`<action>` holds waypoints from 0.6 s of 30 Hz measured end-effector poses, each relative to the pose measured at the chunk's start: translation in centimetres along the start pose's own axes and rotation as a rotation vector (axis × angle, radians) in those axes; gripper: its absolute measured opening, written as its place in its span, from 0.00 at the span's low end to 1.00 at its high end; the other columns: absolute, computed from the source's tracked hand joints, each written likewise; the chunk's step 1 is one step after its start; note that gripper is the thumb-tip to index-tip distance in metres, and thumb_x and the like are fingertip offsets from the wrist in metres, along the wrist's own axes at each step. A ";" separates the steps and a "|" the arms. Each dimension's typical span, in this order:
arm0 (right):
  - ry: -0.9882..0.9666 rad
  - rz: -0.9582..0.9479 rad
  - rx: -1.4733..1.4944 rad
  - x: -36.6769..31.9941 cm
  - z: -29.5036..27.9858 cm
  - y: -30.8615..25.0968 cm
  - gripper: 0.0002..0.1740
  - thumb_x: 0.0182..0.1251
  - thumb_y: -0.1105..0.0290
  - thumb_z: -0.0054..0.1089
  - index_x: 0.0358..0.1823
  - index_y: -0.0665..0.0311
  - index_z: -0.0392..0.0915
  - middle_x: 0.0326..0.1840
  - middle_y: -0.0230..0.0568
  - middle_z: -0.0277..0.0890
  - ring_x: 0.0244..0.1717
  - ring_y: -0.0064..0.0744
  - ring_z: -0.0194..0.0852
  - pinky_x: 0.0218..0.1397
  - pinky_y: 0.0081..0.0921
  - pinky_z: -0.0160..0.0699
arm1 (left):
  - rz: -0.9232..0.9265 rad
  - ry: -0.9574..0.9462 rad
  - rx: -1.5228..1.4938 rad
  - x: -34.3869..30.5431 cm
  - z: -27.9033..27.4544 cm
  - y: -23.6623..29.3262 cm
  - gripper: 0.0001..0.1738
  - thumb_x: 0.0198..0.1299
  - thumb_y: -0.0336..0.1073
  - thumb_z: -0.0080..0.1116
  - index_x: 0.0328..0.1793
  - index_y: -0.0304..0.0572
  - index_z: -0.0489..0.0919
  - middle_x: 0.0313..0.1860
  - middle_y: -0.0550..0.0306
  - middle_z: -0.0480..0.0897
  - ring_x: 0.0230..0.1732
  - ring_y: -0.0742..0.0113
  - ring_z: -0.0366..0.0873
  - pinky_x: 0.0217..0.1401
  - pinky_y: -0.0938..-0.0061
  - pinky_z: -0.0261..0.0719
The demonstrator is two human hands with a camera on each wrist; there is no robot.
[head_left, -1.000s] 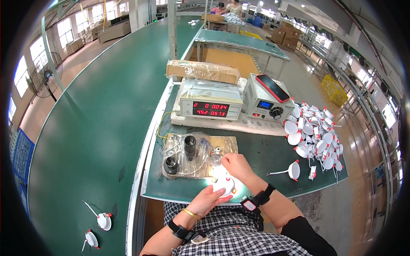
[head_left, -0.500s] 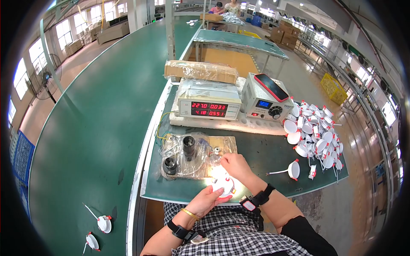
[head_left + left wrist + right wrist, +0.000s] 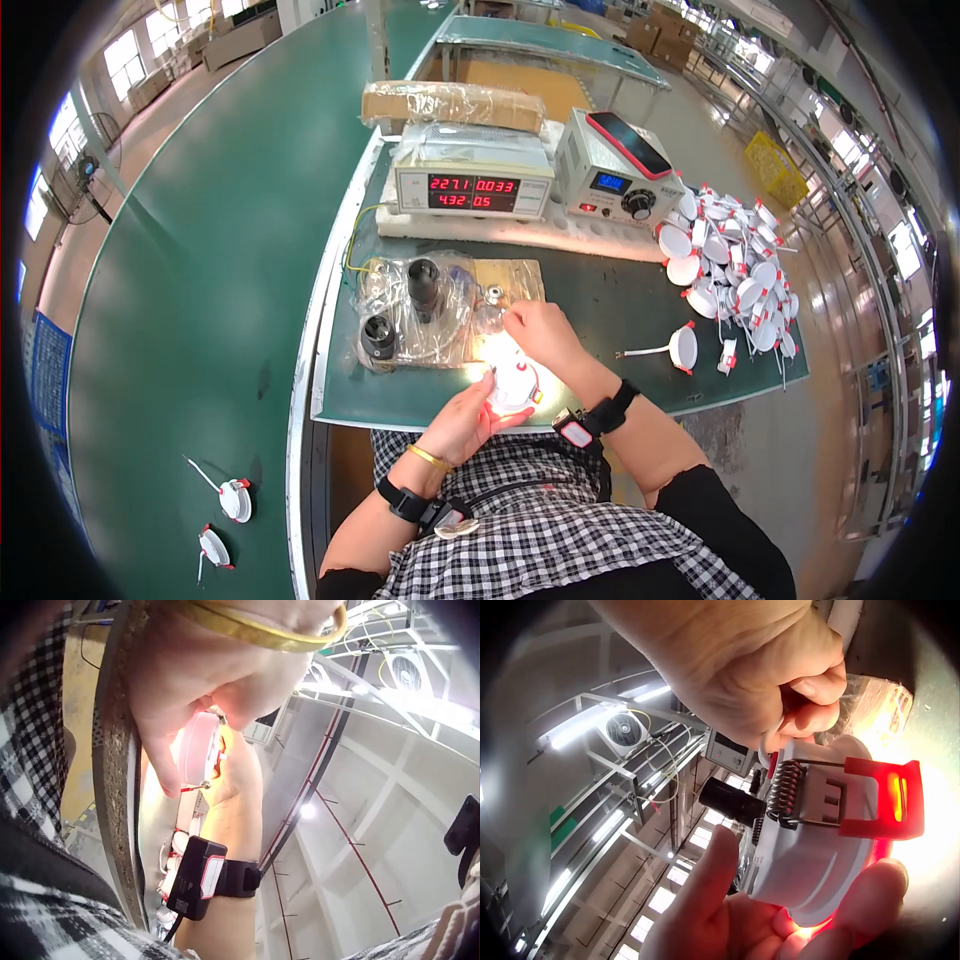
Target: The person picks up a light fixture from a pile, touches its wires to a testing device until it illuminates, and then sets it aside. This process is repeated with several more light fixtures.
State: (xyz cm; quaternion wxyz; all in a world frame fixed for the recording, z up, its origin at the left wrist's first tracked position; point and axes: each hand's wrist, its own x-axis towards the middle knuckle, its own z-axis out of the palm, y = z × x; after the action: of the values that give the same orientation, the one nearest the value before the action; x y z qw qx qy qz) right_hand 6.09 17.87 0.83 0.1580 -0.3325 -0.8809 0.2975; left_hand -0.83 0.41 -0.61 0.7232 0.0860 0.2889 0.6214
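Note:
A lit white round downlight [image 3: 512, 385] glows over the near table edge. My left hand [image 3: 462, 415] grips its rim between thumb and fingers. In the right wrist view the downlight [image 3: 810, 847] shows its coil spring and red clip [image 3: 881, 799]. Curled above it, my right hand [image 3: 545, 335] pinches the lamp's white wire [image 3: 766, 746] beside a wrapped wooden board [image 3: 510, 275]; the wire's end is hidden by the fingers. Two black lamp sockets [image 3: 424, 290] stand on that board under clear plastic.
A power meter [image 3: 475, 190] with red digits and a grey supply box [image 3: 610, 170] carrying a phone [image 3: 630, 145] stand behind. Many downlights [image 3: 735, 260] are heaped at right, one lone downlight [image 3: 683, 348] before them. Two more [image 3: 236, 500] lie on the green belt at left.
The head view has tilted down, so the table appears higher. Digits on the meter have changed. Both hands keep their hold and the downlight stays lit.

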 end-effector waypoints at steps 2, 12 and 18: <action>-0.011 0.028 -0.014 0.0 -0.5 -0.8 0.14 0.59 0.63 0.51 0.28 0.67 0.79 0.28 0.58 0.77 0.32 0.59 0.78 0.39 0.47 0.77 | 0.024 0.021 -0.024 -0.2 0.5 0.3 0.27 0.75 0.48 0.33 0.66 0.30 0.63 0.62 0.49 0.72 0.61 0.57 0.74 0.65 0.65 0.75; -0.035 0.074 -0.009 -0.1 -0.5 -1.0 0.15 0.60 0.63 0.51 0.29 0.68 0.79 0.30 0.57 0.78 0.34 0.58 0.78 0.39 0.48 0.77 | 0.024 0.014 -0.044 -0.1 0.6 0.1 0.26 0.75 0.45 0.32 0.67 0.31 0.62 0.64 0.47 0.70 0.61 0.57 0.74 0.65 0.63 0.75; 0.044 -0.031 0.140 -2.9 -3.1 0.5 0.12 0.64 0.64 0.54 0.34 0.66 0.78 0.30 0.52 0.78 0.34 0.54 0.76 0.39 0.43 0.75 | 0.119 0.135 0.143 -3.4 1.3 0.4 0.26 0.74 0.43 0.37 0.69 0.31 0.61 0.59 0.38 0.74 0.57 0.47 0.77 0.60 0.62 0.77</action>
State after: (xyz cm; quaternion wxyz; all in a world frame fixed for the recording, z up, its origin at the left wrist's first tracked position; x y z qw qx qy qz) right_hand 9.96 17.48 2.69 0.2048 -0.3132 -0.8595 0.3483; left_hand -0.69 -2.48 1.69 0.6560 0.1121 0.3751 0.6452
